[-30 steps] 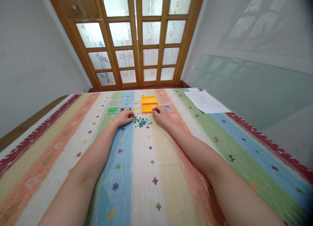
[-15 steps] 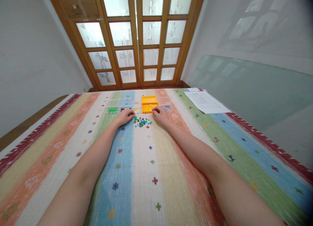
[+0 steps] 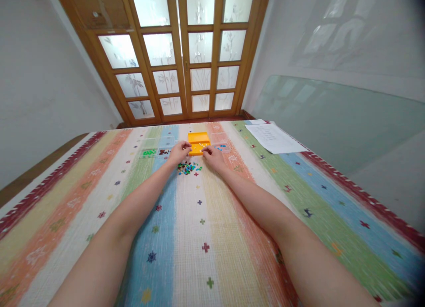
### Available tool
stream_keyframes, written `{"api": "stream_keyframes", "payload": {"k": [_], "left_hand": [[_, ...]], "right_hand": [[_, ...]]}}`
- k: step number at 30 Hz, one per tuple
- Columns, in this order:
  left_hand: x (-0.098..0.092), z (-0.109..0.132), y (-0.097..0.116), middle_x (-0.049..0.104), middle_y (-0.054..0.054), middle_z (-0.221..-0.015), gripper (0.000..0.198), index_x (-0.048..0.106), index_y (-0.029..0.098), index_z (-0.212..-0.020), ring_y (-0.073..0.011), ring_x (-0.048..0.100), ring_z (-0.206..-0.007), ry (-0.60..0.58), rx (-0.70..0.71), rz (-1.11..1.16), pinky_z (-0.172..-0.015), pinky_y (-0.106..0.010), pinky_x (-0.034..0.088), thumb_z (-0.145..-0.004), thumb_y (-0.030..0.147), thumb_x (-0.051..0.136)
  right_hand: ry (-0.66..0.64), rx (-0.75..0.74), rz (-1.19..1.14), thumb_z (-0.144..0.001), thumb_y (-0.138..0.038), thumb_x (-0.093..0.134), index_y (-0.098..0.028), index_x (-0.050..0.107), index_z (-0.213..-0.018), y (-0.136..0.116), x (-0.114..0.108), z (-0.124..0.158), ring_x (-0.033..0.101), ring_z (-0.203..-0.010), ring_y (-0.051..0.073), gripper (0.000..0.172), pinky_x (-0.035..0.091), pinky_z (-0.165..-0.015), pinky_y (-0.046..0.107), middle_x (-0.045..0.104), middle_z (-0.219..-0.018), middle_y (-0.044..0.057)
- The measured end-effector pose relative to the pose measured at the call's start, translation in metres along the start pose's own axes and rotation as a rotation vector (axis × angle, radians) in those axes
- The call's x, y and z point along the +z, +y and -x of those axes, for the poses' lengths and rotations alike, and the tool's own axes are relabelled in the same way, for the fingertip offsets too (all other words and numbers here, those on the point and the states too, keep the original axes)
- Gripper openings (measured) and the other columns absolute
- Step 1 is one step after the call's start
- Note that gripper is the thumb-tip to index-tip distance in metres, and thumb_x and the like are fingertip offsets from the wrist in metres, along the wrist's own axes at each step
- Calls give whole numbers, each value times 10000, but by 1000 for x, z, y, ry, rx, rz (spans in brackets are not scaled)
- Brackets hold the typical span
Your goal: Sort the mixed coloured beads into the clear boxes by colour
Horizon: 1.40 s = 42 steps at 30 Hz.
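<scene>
My left hand (image 3: 179, 152) is at the left edge of an open yellow box (image 3: 198, 137), its fingertips drawn together. Whatever they pinch is too small to make out. At the box's front right corner is my right hand (image 3: 214, 157), with thumb and fingers closed in a pinch; any piece in them cannot be seen. Small pale pieces lie in the yellow box. Just in front of the hands, a pile of tiny mixed pieces (image 3: 188, 168) in green, blue and dark red lies on the cloth.
Left of the hands are clear boxes with green pieces (image 3: 149, 152) and dark red pieces (image 3: 164, 152). A clear box with blue pieces (image 3: 222, 147) stands to the right. Paper sheets (image 3: 274, 137) lie at the far right on the striped tablecloth (image 3: 194, 218). Wooden glazed doors (image 3: 182, 72) stand beyond.
My left hand has moved right and slightly away from me, from above the pile's left side to the yellow box's edge. My right hand stays by the box's front right corner. The view has shifted slightly.
</scene>
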<state>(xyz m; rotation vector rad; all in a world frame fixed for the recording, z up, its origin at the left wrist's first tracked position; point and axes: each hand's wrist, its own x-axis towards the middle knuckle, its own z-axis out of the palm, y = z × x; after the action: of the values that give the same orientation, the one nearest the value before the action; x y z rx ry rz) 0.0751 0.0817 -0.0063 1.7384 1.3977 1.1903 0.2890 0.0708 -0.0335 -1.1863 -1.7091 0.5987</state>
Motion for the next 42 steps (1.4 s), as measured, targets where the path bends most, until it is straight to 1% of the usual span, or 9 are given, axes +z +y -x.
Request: {"api": "stream_keyframes", "payload": {"k": [4,8,11,14,16,19,25,31,42], "left_hand": [[-8,-3,1,755,-61,-931,280,728,187,-1093,-172,630,-662,33,20,-49,-656,-302,512,-842,281,646],[-30,16,-10,769,-71,-991,222,761,201,-1019,-213,656,-794,27,111,-277,-790,-348,518,-880,260,599],[-49,32,-19,765,-74,-975,215,776,214,-983,-236,655,-843,-36,169,-422,-868,-374,506,-889,260,589],[-61,42,-22,749,-78,-994,218,787,224,-974,-249,658,-901,-185,242,-474,-901,-381,499,-878,241,592],[-64,45,-20,734,-81,-1017,246,793,231,-987,-252,660,-945,-261,281,-504,-926,-383,497,-870,209,578],[-64,47,-17,715,-86,-1043,279,800,236,-1005,-256,659,-989,-289,311,-551,-963,-387,494,-867,190,562],[-67,48,-28,702,-94,-1053,318,809,245,-1035,-269,651,-1010,-235,301,-547,-966,-392,486,-887,177,536],[-74,49,-40,679,-102,-972,283,796,226,-1059,-277,639,-920,-124,257,-633,-887,-389,477,-904,222,560],[-75,53,-35,730,-95,-956,144,760,223,-906,-265,654,-905,-34,170,-693,-813,-336,464,-893,270,624]], "right_hand": [[-1,-9,-5,-854,-180,533,-222,724,-952,2,1,-1,658,-877,194,219,496,-872,325,746,-933,21],[-19,-46,-8,-849,-178,546,-216,727,-935,2,2,0,657,-872,201,204,486,-845,324,745,-927,26],[-25,-46,-6,-838,-170,548,-216,726,-931,1,1,1,654,-858,198,206,479,-818,312,741,-912,19],[-21,-39,18,-837,-166,543,-215,722,-927,-2,0,2,648,-858,197,206,474,-808,307,738,-903,18],[-26,-31,27,-836,-164,543,-214,720,-929,-5,-1,3,646,-860,198,206,476,-814,311,737,-908,19],[-33,-28,26,-832,-166,543,-214,716,-925,-8,-3,4,645,-865,201,203,481,-830,320,739,-920,23],[-37,-5,14,-831,-195,541,-225,714,-933,-5,-3,3,645,-860,202,202,492,-834,322,737,-907,15],[-34,-22,22,-841,-195,537,-224,721,-944,3,0,0,655,-883,207,212,497,-874,337,738,-912,23],[-32,-67,11,-857,-194,536,-217,719,-937,4,0,0,662,-867,198,201,473,-806,310,751,-940,22]]}}
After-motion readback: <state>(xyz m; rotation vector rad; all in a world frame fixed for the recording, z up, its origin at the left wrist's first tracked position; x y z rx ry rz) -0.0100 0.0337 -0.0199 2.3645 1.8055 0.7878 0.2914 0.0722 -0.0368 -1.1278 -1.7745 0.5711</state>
